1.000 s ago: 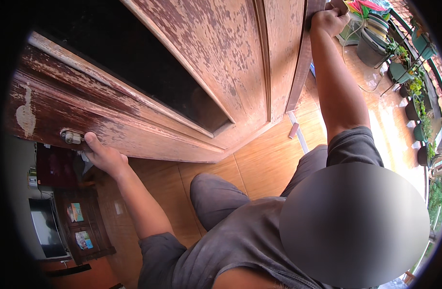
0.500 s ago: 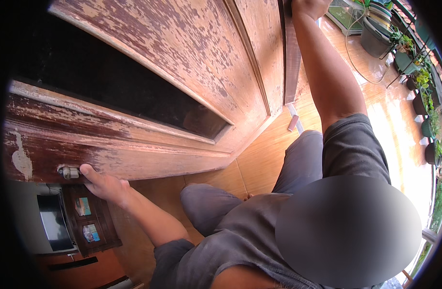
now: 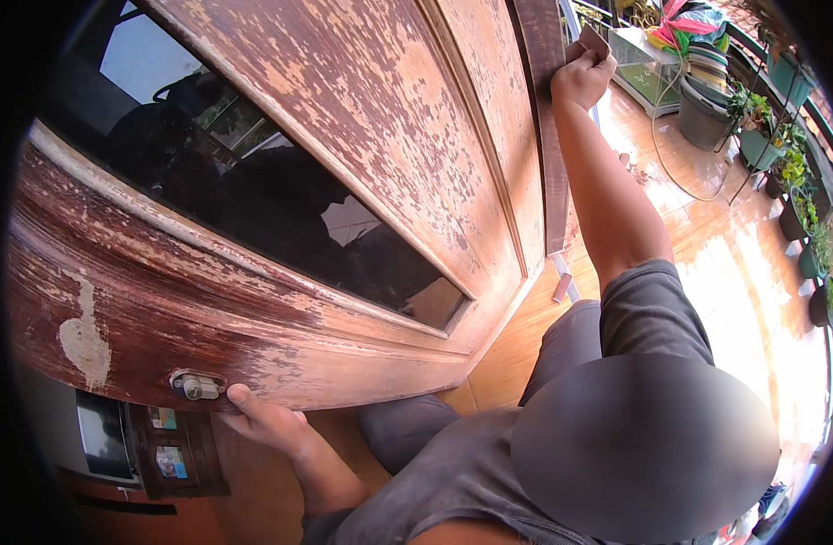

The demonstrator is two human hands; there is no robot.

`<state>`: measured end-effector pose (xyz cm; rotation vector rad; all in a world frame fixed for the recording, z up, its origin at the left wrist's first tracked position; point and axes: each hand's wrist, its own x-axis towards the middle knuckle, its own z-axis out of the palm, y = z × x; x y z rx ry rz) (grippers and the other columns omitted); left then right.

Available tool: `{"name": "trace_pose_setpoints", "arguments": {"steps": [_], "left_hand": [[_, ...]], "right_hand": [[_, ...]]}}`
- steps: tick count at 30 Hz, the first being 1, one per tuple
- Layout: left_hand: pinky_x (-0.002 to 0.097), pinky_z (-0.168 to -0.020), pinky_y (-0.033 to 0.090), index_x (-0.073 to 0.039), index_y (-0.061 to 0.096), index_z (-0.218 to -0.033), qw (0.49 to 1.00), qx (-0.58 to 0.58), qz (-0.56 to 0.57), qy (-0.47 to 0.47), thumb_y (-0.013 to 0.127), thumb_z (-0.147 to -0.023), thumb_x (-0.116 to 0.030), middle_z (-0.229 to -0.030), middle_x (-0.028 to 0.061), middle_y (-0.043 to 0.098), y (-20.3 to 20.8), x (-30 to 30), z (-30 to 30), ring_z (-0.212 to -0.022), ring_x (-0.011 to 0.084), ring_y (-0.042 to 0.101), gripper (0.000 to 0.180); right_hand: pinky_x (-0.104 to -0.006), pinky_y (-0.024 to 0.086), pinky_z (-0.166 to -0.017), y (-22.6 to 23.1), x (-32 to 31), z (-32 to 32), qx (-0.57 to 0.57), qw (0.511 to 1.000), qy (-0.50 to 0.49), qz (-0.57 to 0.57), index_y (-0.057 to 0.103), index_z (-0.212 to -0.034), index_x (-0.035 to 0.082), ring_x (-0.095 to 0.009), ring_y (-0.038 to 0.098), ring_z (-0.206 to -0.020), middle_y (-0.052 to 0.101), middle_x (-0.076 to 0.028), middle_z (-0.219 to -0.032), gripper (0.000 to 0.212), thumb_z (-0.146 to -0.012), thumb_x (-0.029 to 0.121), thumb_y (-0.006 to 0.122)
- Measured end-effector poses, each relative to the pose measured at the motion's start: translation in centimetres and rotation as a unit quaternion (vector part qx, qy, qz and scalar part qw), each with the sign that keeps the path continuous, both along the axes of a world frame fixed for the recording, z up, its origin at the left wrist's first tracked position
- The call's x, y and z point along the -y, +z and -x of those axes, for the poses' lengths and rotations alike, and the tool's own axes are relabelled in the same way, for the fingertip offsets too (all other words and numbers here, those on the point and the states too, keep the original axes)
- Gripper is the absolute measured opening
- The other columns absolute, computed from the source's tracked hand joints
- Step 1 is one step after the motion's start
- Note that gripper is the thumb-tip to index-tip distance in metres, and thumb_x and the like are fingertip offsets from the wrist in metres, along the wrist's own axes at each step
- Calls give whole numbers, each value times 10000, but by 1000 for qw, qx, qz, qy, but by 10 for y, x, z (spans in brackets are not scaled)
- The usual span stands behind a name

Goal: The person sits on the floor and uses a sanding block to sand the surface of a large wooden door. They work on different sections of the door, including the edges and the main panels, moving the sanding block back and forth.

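A wooden door (image 3: 362,118) with worn, patchy brown finish and a dark glass pane (image 3: 280,191) fills the left and middle. My left hand (image 3: 269,425) grips the door's edge beside a metal lock cylinder (image 3: 197,386), its thumb on the face and its other fingers partly hidden behind. At the upper right, my right hand (image 3: 580,84) is closed on a piece of brown sandpaper (image 3: 593,42), next to the dark wooden door frame (image 3: 544,109). Whether the sandpaper touches the frame I cannot tell.
A small reddish-brown piece (image 3: 562,288) lies on the tiled floor (image 3: 698,227) by the frame's foot. Potted plants (image 3: 803,200), a grey bucket (image 3: 704,113), a cable (image 3: 660,150) and a glass tank (image 3: 648,68) are at right. A television (image 3: 105,436) and cabinet (image 3: 176,450) stand lower left.
The door's lock edge and my left hand now appear lower and farther right. My right hand is lower in view, and its sandpaper has come into sight. Reflections now show in the pane.
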<state>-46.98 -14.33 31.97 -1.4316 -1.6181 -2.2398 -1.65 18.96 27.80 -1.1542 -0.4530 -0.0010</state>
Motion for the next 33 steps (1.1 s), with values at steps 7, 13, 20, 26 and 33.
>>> {"name": "trace_pose_setpoints", "arguments": {"steps": [7, 13, 20, 26, 33], "left_hand": [[467, -1154, 395, 100, 213, -1562, 997, -55, -23, -48, 524, -1048, -399, -1559, 295, 358, -8, 0, 3, -1402, 355, 445, 781], [464, -1164, 384, 114, 263, -1549, 996, -63, -36, -45, 489, -1074, -387, -1561, 301, 353, -21, 0, 10, -1407, 352, 439, 727], [461, -1109, 426, 120, 423, -1440, 997, -58, -45, -25, 502, -1077, -407, -1461, 291, 446, -24, 2, 7, -1319, 332, 506, 645], [491, -1123, 405, 93, 386, -1474, 998, -4, -20, -59, 545, -1043, -444, -1484, 272, 433, -22, 3, 10, -1340, 338, 485, 707], [510, -1139, 387, 45, 330, -1532, 961, -50, -51, -266, 627, -961, -511, -1534, 241, 395, -29, -8, 66, -1383, 338, 443, 851]], "right_hand": [[-312, 564, -682, -51, 87, 10, -3, 970, 192, -152, 489, -1251, 51, -179, 668, -869, 621, -125, -1104, 201, -1065, 99, 431], [-279, 548, -739, -120, 197, 55, -102, 916, 389, 8, 620, -1084, 42, -212, 723, -977, 703, -111, -1087, 154, -1018, 22, 482], [-376, 518, -917, -95, 214, 68, -62, 832, 547, -66, 544, -1226, 32, -235, 669, -1117, 649, -135, -1224, 335, -1060, 318, 486], [-313, 527, -842, -77, 219, 90, -24, 846, 533, -6, 520, -1245, 51, -165, 646, -1091, 632, -95, -1155, 260, -997, 63, 599], [-333, 541, -909, -79, 242, 77, 23, 893, 437, 106, 540, -1277, 43, -178, 656, -1098, 652, -96, -1168, 377, -919, 16, 655]]}}
